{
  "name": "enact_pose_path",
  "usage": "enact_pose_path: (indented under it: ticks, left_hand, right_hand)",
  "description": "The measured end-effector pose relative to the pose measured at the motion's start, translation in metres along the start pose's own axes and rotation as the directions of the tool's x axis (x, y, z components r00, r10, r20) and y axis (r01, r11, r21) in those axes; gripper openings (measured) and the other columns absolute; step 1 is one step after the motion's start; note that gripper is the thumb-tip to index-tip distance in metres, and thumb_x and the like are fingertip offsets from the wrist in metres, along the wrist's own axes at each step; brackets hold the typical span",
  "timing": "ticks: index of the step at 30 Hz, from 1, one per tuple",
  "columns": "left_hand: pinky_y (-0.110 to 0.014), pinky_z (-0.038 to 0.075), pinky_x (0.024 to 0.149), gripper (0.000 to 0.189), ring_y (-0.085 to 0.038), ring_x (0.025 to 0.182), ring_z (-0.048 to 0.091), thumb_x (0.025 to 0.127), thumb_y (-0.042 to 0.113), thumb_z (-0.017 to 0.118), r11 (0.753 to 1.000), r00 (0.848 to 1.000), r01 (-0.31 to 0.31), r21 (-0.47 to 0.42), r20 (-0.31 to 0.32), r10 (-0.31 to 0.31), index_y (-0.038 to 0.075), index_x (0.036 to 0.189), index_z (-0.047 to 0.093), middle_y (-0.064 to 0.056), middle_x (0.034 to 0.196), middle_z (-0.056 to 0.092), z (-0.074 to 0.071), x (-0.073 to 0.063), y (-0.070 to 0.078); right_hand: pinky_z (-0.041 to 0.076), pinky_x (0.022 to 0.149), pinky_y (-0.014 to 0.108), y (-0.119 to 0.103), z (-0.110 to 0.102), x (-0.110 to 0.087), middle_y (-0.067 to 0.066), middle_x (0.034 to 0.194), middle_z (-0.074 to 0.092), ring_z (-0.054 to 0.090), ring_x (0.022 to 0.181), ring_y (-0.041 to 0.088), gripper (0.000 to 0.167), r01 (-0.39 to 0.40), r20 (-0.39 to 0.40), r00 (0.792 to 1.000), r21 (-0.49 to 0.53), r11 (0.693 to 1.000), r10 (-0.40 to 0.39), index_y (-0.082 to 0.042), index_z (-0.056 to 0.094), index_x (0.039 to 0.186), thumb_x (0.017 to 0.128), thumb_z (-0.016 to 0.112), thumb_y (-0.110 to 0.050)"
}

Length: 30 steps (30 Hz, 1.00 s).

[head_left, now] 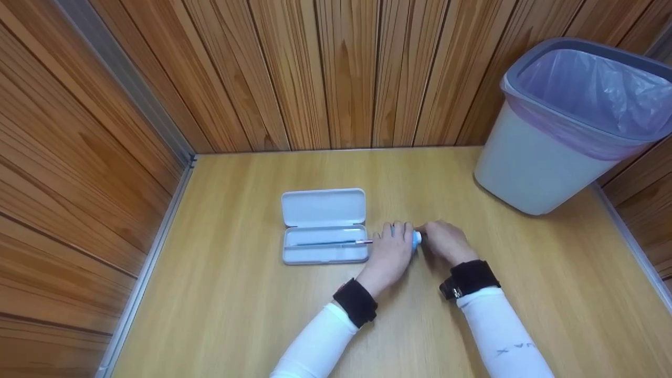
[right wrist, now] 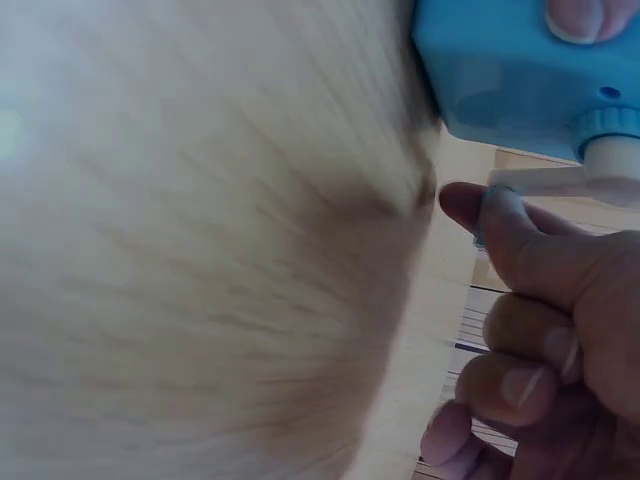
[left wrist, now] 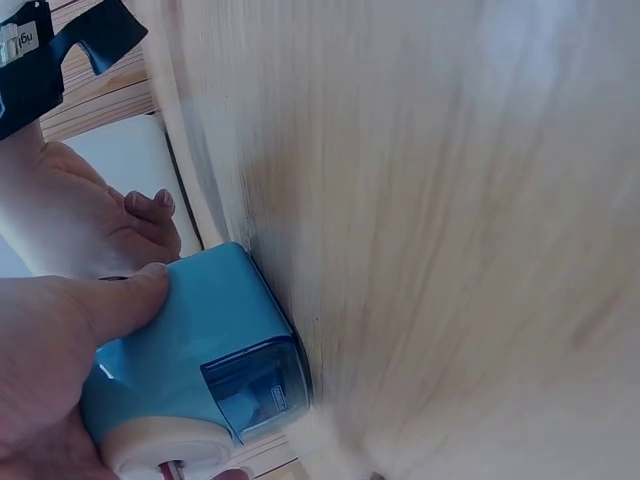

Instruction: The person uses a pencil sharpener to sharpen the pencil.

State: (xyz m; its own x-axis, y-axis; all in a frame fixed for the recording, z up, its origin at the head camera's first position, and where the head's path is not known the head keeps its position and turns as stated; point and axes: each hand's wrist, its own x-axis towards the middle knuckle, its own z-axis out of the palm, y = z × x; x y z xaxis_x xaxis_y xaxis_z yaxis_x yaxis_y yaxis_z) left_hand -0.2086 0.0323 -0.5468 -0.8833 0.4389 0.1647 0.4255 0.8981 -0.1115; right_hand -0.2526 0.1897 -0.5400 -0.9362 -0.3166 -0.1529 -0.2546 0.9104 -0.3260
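A light blue crank pencil sharpener (left wrist: 210, 310) with a clear dark-blue shavings drawer (left wrist: 262, 390) stands on the table. My left hand (head_left: 391, 252) grips it from above, hiding most of it in the head view. Something thin and reddish (left wrist: 172, 470) shows in its round front opening. On the other side my right hand (head_left: 446, 241) pinches the end of the white crank handle (right wrist: 545, 182) between thumb and forefinger. To the left an open pale pencil case (head_left: 323, 207) lies flat. A thin pencil-like stick (head_left: 325, 243) runs along it toward my left hand.
A white bin (head_left: 535, 157) with a grey rim and pinkish liner stands at the back right. Wood-panelled walls (head_left: 346, 79) border the table (head_left: 236, 315) at the back and sides.
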Motion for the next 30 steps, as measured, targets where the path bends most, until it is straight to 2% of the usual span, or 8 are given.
enact_pose_path:
  ticks: [2,5,12,19,24,30]
  left_hand:
    - [-0.038,0.051,0.075,0.041,-0.026,0.108,0.054,0.102,0.025,0.047,1.000,1.000,0.003,0.015,-0.002,-0.003,0.010,0.140,0.046,-0.009,0.123,0.055,0.000,0.000,0.000]
    - [-0.038,0.051,0.074,0.042,-0.026,0.107,0.054,0.102,0.025,0.048,1.000,1.000,0.007,0.026,0.007,-0.007,0.010,0.141,0.046,-0.010,0.122,0.055,0.000,0.000,0.001]
    - [-0.038,0.050,0.074,0.041,-0.026,0.107,0.054,0.103,0.024,0.044,1.000,0.999,0.018,0.025,0.034,-0.018,0.010,0.141,0.045,-0.010,0.123,0.055,-0.002,0.001,0.002]
    - [-0.039,0.050,0.077,0.042,-0.027,0.108,0.054,0.102,0.026,0.045,0.998,0.999,0.036,0.043,0.037,-0.038,0.011,0.141,0.046,-0.010,0.123,0.055,-0.002,0.002,0.002]
    - [-0.039,0.048,0.076,0.040,-0.025,0.106,0.053,0.103,0.027,0.043,0.997,0.998,0.051,0.057,0.038,-0.053,0.013,0.140,0.048,-0.007,0.121,0.056,-0.004,0.001,0.004]
    - [-0.040,0.048,0.080,0.042,-0.026,0.111,0.052,0.104,0.028,0.043,0.998,0.993,0.050,0.028,0.105,-0.053,0.014,0.143,0.044,-0.007,0.127,0.054,-0.007,0.003,0.005]
  right_hand:
    - [0.051,0.073,0.048,0.001,0.002,-0.002,0.009,0.086,0.069,0.061,0.076,0.027,0.028,0.014,-0.022,1.000,-0.015,1.000,-0.015,-0.006,0.076,0.106,0.091,0.054,0.005]
    - [0.050,0.066,0.045,0.002,0.006,-0.005,0.006,0.075,0.065,0.056,0.066,0.024,0.023,0.026,-0.050,0.998,-0.025,0.999,-0.028,-0.005,0.076,0.096,0.090,0.056,0.004]
    - [0.047,0.058,0.040,0.000,0.013,-0.018,0.003,0.065,0.057,0.049,0.058,0.021,0.016,0.036,-0.076,0.996,-0.032,0.999,-0.039,-0.003,0.074,0.088,0.089,0.060,0.003]
    - [0.050,0.064,0.041,-0.005,0.012,-0.033,0.001,0.075,0.064,0.056,0.066,0.019,0.015,0.079,-0.057,0.995,-0.002,0.997,-0.079,-0.009,0.077,0.101,0.093,0.064,-0.009]
    - [0.048,0.065,0.039,-0.007,0.011,-0.040,-0.001,0.077,0.065,0.054,0.068,0.018,0.020,0.087,-0.039,0.995,0.016,0.996,-0.087,-0.012,0.078,0.101,0.091,0.064,-0.002]
    - [0.050,0.065,0.038,-0.009,0.013,-0.049,0.001,0.080,0.066,0.056,0.068,0.017,0.018,0.091,-0.076,0.993,0.025,0.996,-0.088,-0.010,0.075,0.100,0.093,0.061,-0.003]
